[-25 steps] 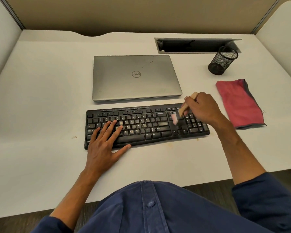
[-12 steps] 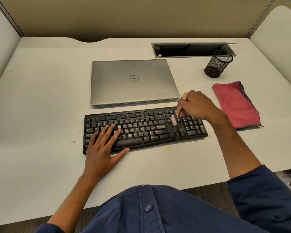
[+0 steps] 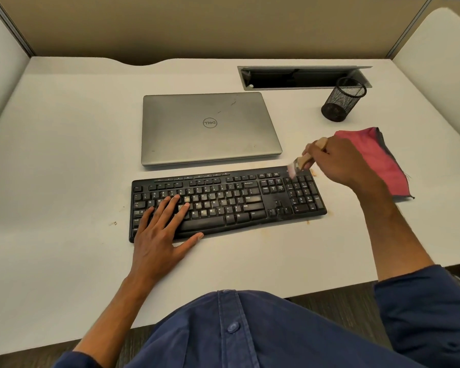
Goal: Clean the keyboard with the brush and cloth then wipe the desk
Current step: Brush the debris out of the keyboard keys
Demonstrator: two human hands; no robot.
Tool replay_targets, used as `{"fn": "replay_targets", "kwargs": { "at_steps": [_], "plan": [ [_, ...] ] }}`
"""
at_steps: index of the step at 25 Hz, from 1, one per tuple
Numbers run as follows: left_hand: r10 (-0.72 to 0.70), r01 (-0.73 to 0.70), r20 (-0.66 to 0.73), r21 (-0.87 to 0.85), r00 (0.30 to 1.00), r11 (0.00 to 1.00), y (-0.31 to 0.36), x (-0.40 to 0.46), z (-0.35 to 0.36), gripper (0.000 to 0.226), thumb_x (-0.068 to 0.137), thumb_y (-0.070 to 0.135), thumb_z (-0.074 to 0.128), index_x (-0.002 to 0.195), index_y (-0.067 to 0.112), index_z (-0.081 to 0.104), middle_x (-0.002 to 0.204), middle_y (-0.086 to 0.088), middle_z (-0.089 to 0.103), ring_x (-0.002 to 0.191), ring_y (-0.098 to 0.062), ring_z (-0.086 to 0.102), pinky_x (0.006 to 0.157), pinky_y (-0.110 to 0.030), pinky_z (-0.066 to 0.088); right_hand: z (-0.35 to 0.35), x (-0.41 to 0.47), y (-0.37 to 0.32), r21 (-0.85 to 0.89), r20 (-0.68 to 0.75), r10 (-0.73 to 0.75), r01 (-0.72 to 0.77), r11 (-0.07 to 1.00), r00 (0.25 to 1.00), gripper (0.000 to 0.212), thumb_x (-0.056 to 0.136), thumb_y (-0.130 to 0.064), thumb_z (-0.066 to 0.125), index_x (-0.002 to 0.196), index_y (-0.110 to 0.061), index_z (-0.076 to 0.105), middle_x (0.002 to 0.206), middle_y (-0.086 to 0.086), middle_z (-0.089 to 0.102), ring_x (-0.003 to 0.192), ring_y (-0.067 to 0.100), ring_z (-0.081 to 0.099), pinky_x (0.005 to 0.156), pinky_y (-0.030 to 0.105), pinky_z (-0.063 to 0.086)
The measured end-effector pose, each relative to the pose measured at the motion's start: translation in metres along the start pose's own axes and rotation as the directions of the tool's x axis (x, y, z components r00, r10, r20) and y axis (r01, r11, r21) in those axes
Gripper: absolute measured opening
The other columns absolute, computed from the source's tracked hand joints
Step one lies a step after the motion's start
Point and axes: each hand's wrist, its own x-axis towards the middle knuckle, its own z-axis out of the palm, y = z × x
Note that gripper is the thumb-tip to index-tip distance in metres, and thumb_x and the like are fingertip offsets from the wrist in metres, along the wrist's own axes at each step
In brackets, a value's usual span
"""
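A black keyboard [image 3: 250, 200] lies across the middle of the white desk [image 3: 64, 160]. My left hand [image 3: 161, 229] rests flat on its left keys with the fingers spread. My right hand [image 3: 335, 160] grips a small wooden-handled brush [image 3: 304, 160]. The pale bristles touch the keyboard's top right corner, over the number pad. A red cloth [image 3: 377, 160] with a grey edge lies on the desk to the right, partly hidden behind my right hand. Pale dust shows on some keys, and crumbs lie on the desk around the keyboard.
A shut silver laptop [image 3: 210, 126] lies just behind the keyboard. A black mesh pen cup [image 3: 343, 102] stands at the back right, in front of an open cable tray [image 3: 298, 77]. Partition walls close the desk's back and sides.
My right hand has swept the brush from the keys left of the number pad up and to the right, to the keyboard's top right corner. My left hand stays on the keys.
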Motion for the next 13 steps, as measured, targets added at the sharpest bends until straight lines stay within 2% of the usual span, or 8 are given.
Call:
{"fn": "replay_targets", "kwargs": {
  "at_steps": [2, 3, 6, 10, 12, 13],
  "plan": [
    [-0.002, 0.002, -0.001, 0.006, 1.000, 1.000, 0.000, 0.000, 0.000, 0.074, 0.091, 0.070, 0.040, 0.147, 0.022, 0.049, 0.158, -0.002, 0.038, 0.147, -0.019, 0.030, 0.120, -0.045, 0.022, 0.002, 0.001, 0.008, -0.020, -0.137, 0.012, -0.014, 1.000, 0.991, 0.036, 0.102, -0.028, 0.042, 0.090, -0.018, 0.075, 0.080, -0.003, 0.069, 0.068, 0.017, 0.056, 0.061, 0.030, 0.037],
    [-0.002, 0.002, -0.001, 0.004, 1.000, 1.000, -0.001, -0.001, 0.000, 0.074, 0.091, 0.070, 0.040, 0.147, 0.022, 0.049, 0.158, -0.002, 0.038, 0.147, -0.019, 0.030, 0.120, -0.045, 0.022, 0.007, 0.001, 0.012, 0.004, -0.143, 0.012, -0.012, 1.000, 0.990, 0.036, 0.102, -0.029, 0.042, 0.092, -0.019, 0.075, 0.084, -0.003, 0.070, 0.070, 0.016, 0.057, 0.063, 0.031, 0.039],
    [0.004, -0.004, 0.006, 0.004, 1.000, 1.000, -0.001, 0.000, 0.000, 0.074, 0.091, 0.070, 0.040, 0.146, 0.022, 0.049, 0.158, -0.002, 0.038, 0.147, -0.020, 0.031, 0.120, -0.045, 0.022, 0.021, -0.004, 0.019, 0.084, -0.029, 0.006, -0.004, 0.996, 1.000, 0.038, 0.098, -0.032, 0.042, 0.084, -0.021, 0.076, 0.085, -0.005, 0.076, 0.080, 0.016, 0.066, 0.076, 0.035, 0.051],
    [-0.002, 0.002, 0.008, 0.003, 1.000, 1.000, 0.000, 0.000, 0.000, 0.074, 0.091, 0.070, 0.040, 0.147, 0.022, 0.049, 0.158, -0.002, 0.037, 0.147, -0.019, 0.030, 0.121, -0.044, 0.020, 0.014, -0.013, 0.012, 0.033, 0.149, -0.005, 0.000, 0.999, 0.989, 0.038, 0.096, -0.018, 0.045, 0.073, -0.015, 0.075, 0.067, -0.006, 0.073, 0.068, 0.002, 0.067, 0.066, 0.022, 0.050],
    [-0.003, 0.003, 0.013, 0.002, 1.000, 1.000, -0.001, -0.001, 0.000, 0.075, 0.091, 0.071, 0.039, 0.147, 0.023, 0.048, 0.158, -0.002, 0.037, 0.148, -0.019, 0.029, 0.121, -0.044, 0.021, 0.012, -0.011, 0.012, -0.003, 0.157, -0.007, 0.008, 1.000, 0.988, 0.039, 0.093, -0.020, 0.044, 0.070, -0.016, 0.075, 0.068, -0.005, 0.074, 0.072, 0.009, 0.069, 0.073, 0.032, 0.053],
    [-0.005, 0.005, 0.015, 0.002, 1.000, 1.000, -0.001, -0.001, 0.000, 0.075, 0.091, 0.071, 0.039, 0.147, 0.023, 0.048, 0.158, -0.002, 0.037, 0.148, -0.019, 0.029, 0.121, -0.044, 0.020, 0.013, -0.008, 0.012, -0.029, 0.103, -0.001, 0.004, 1.000, 0.995, 0.039, 0.093, -0.025, 0.043, 0.072, -0.017, 0.075, 0.070, -0.004, 0.075, 0.075, 0.015, 0.069, 0.073, 0.037, 0.054]
  ]
}}
